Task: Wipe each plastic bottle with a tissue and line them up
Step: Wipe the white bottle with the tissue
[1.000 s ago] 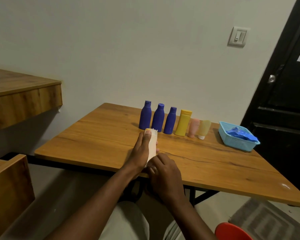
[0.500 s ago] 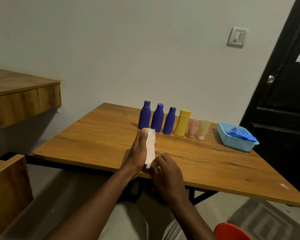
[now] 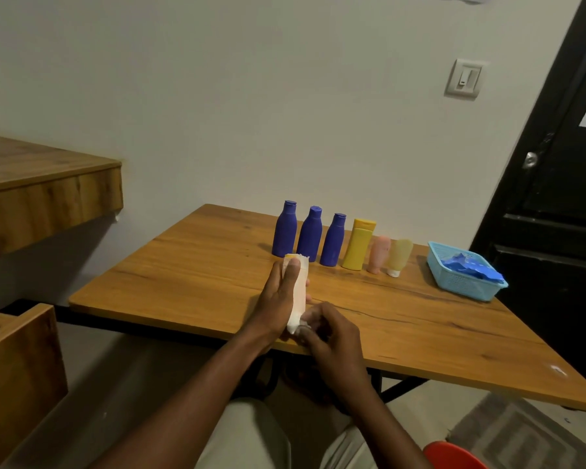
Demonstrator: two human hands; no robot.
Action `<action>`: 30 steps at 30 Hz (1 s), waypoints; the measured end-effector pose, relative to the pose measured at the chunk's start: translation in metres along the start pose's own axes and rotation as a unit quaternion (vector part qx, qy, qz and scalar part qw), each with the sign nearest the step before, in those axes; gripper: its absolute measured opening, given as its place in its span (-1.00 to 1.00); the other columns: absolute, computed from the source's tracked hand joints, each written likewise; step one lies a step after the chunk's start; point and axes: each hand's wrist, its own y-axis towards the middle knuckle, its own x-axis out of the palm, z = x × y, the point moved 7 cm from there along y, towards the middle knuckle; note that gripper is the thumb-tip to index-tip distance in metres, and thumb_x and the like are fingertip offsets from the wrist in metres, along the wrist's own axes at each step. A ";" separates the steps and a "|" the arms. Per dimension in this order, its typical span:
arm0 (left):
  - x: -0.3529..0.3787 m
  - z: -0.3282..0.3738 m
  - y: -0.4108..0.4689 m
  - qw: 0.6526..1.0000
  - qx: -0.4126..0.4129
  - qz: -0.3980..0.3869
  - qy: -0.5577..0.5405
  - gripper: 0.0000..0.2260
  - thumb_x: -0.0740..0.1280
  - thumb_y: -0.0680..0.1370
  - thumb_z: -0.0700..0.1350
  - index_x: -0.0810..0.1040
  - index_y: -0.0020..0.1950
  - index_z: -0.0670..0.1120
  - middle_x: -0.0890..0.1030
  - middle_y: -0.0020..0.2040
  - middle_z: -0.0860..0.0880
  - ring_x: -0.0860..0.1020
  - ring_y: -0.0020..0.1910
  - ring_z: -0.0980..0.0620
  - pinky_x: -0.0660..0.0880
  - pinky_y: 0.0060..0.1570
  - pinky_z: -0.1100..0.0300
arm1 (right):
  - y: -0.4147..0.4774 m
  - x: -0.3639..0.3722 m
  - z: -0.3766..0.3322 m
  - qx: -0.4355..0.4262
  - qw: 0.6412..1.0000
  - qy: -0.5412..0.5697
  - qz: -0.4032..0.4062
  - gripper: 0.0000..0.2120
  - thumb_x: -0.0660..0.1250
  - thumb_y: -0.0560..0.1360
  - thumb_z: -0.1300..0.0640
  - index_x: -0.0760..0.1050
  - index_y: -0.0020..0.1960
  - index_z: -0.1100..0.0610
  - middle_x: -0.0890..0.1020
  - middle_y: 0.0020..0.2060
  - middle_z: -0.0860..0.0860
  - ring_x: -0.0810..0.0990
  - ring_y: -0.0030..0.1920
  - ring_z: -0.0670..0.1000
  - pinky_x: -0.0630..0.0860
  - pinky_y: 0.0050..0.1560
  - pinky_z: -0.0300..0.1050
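Observation:
A row of bottles stands at the back of the wooden table: three dark blue bottles, a yellow bottle, a pink tube and a pale yellow tube. Above the table's near edge, my left hand holds a pale tube-shaped bottle wrapped in white tissue, thumb near its top. My right hand grips the bottle's lower end, with tissue bunched at the fingertips.
A light blue plastic basket with blue items in it sits at the table's right. A dark door stands to the right. Wooden furniture is to the left. A red object lies on the floor below.
The wrapped bottle has stayed between both hands in front of the blue bottles. My right hand has shifted slightly at its lower end. The bottle row has not moved.

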 end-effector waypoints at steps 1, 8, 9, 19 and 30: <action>0.000 0.001 -0.001 1.000 0.004 0.003 -0.002 -0.64 0.13 0.67 0.23 0.39 0.38 0.09 0.63 0.11 -0.10 0.67 -0.10 0.09 0.58 -0.25 0.25 | 0.001 -0.002 0.001 0.011 1.000 0.015 -0.001 -0.85 0.46 0.49 0.22 0.57 -0.07 -0.01 0.66 -0.15 -0.05 0.65 -0.13 0.03 0.61 -0.11 0.18; 0.004 -0.002 -0.006 1.000 0.021 -0.017 0.007 -0.76 0.28 0.67 0.14 0.51 0.29 0.09 0.67 0.15 -0.03 0.65 0.09 0.00 0.59 -0.01 0.21 | 0.020 -0.045 0.004 0.079 0.988 0.051 0.126 -0.88 0.49 0.48 0.17 0.63 -0.02 0.00 0.71 -0.10 -0.07 0.67 -0.05 -0.04 0.65 -0.01 0.18; 0.004 -0.002 -0.006 0.999 0.027 -0.019 0.010 -0.76 0.29 0.67 0.11 0.51 0.31 0.08 0.67 0.16 0.00 0.64 0.12 0.03 0.58 0.02 0.24 | 0.024 -0.052 -0.001 0.070 0.986 0.047 0.144 -0.89 0.49 0.49 0.15 0.64 -0.01 0.00 0.71 -0.09 -0.09 0.66 -0.04 -0.07 0.65 0.00 0.12; 0.006 -0.002 -0.004 0.997 0.051 -0.053 0.036 -0.64 0.34 0.65 0.09 0.48 0.45 0.12 0.66 0.25 0.09 0.62 0.26 0.08 0.56 0.28 -0.02 | 0.066 -0.017 -0.050 -0.066 0.962 -0.266 -0.009 -0.59 0.33 0.55 0.30 0.49 0.39 0.13 0.53 0.27 0.04 0.43 0.28 0.02 0.44 0.30 -0.06; 0.010 -0.003 -0.003 0.995 0.044 -0.074 0.045 -0.59 0.36 0.59 0.19 0.47 0.42 0.18 0.67 0.17 0.08 0.63 0.17 0.01 0.59 0.17 0.00 | 0.063 -0.028 -0.059 -0.081 0.927 -0.366 -0.022 -0.48 0.39 0.49 0.37 0.47 0.43 0.14 0.51 0.29 0.05 0.38 0.31 0.04 0.43 0.30 -0.06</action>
